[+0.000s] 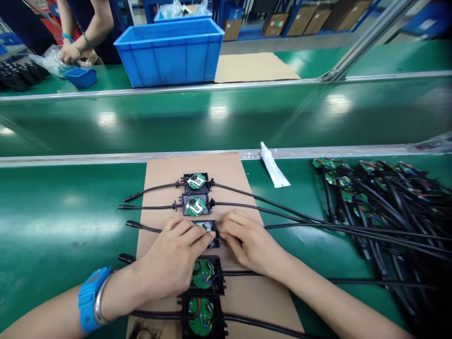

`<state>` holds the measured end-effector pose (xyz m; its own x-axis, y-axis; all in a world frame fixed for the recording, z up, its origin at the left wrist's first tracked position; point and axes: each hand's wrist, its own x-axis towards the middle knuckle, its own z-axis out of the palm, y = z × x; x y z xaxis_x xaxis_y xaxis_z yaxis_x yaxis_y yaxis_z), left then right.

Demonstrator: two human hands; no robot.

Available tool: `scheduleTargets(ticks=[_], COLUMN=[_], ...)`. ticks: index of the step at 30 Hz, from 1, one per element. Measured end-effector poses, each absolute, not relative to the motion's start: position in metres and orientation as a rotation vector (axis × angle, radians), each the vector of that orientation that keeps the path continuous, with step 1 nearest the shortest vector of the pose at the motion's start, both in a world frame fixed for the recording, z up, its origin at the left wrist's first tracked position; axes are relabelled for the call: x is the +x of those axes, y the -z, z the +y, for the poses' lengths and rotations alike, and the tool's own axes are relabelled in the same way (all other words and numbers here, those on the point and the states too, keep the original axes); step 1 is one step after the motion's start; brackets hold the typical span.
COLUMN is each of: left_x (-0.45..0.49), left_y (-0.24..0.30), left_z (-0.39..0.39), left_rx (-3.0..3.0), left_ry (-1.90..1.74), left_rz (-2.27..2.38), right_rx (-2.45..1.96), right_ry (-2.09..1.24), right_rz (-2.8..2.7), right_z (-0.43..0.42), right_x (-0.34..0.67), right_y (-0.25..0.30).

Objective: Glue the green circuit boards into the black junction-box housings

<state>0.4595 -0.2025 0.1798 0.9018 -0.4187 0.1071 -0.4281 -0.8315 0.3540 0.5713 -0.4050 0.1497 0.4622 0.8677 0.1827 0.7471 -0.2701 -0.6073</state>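
Note:
Several open black plastic housings with green circuit boards stand in a column on a cardboard sheet (190, 162). My left hand (173, 254), wearing a blue wristband, lies across the middle housing (213, 235), its fingers gripping that case and partly hiding the board. At the same housing's right edge, my right hand (243, 238) pinches the black cable (278, 226) where it enters. Above are two housings with boards (196, 181) (195, 206) facing up and cables out both sides. Nearer to me are two more housings with wired boards (204, 273) (201, 316).
A white tube (273, 165) lies right of the cardboard. Cables with circuit boards (388, 207) are heaped at the right. Beyond the metal rail stand a large blue bin (169, 54) and a small blue tray (80, 76). A co-worker's hands (70, 52) handle a plastic bag.

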Motion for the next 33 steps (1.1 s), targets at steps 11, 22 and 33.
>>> scheduleTargets(ticks=[11, 22, 33], left_x=[0.465, 0.467, 0.499], left_y=[-0.171, -0.178, -0.180], left_z=[-0.161, -0.157, -0.135], left_rx=[2.477, 2.481, 2.605], left_ry=[0.128, 0.140, 0.006], left_rz=[-0.238, -0.345, -0.139], right_rx=[-2.429, -2.236, -2.135], right_ry=[0.008, -0.220, -0.130], right_rz=[-1.621, -1.514, -1.247], right_z=[-0.357, -0.364, -0.392], right_x=[0.514, 0.530, 0.602], right_y=[-0.179, -0.188, -0.164])
